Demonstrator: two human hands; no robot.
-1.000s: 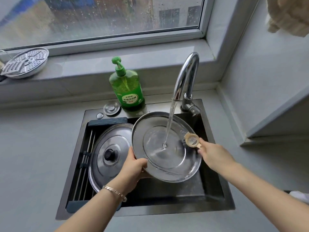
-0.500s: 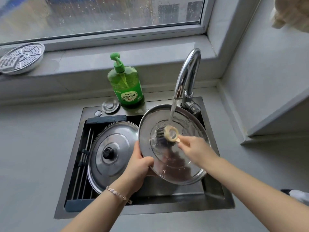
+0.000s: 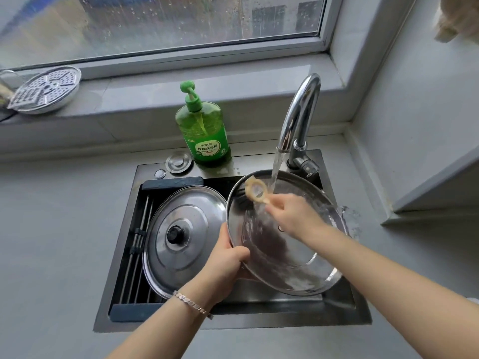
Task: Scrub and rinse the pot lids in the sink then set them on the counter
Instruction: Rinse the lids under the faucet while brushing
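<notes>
My left hand (image 3: 228, 263) grips the left rim of a steel pot lid (image 3: 305, 268), held tilted with its underside up over the sink (image 3: 337, 314). Water from the faucet (image 3: 298, 115) runs onto the lid's upper part and splashes off its right edge. My right hand (image 3: 293, 216) holds a beige-handled dish brush (image 3: 256, 191) against the lid's upper left area; its bristles are mostly hidden. A second steel lid with a black knob (image 3: 181, 239) leans knob-up in the left part of the sink.
A green dish-soap pump bottle (image 3: 204, 133) stands on the sink's back ledge beside a round drain cover (image 3: 178, 161). A perforated steamer plate (image 3: 46, 89) rests on the windowsill at left. A drying rack (image 3: 134, 250) lines the sink's left side. Grey counter (image 3: 51, 229) surrounds the sink.
My right hand has swept the brush from the lid's right rim to its centre and then up to its upper left. The lid has tilted more upright, and water splashes off its right edge.
</notes>
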